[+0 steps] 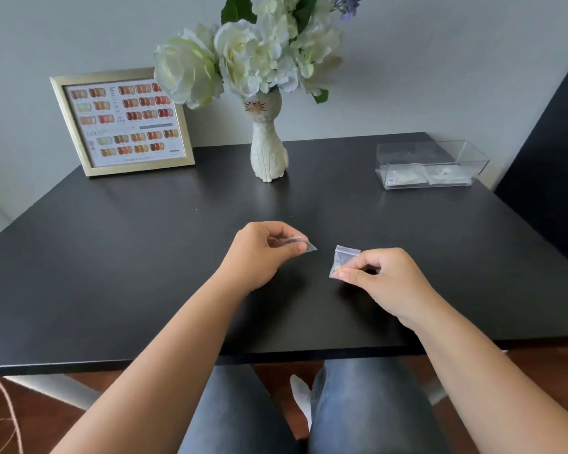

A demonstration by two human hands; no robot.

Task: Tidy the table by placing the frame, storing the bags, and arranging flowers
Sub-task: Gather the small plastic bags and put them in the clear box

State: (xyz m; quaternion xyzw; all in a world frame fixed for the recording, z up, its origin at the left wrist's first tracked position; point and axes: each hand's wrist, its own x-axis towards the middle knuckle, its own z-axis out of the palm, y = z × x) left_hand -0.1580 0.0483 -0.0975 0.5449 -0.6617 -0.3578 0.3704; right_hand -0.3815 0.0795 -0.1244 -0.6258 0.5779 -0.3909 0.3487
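Two small clear bags are being held above the black surface (112, 257), one in each hand, near its front edge. The left hand (259, 253) is hovering just over the surface with its fingers (287, 245) curled and pinching the left bag (305, 245), of which only a corner is showing past the fingertips. The right hand (384, 273) is pinching the right bag (343, 258) between thumb and forefinger, gripping its lower part while its upper edge is standing free. Both bags are lying apart from each other, with a gap of bare surface between them.

At the far left, a gold frame (122, 121) is standing upright against the wall, showing a chart of orange and red colour samples. Just beside it, at centre rear, a white cat-shaped vase (269, 149) is standing upright and carrying white flowers (243, 57), whose blooms are overlapping the frame's upper right corner. At the far right, a clear box (430, 163) is sitting on the surface, well apart from both hands, with pale contents lying flat on its bottom; what they are cannot be told.

Below the front edge, the person's legs in grey jeans (240, 414) are showing.
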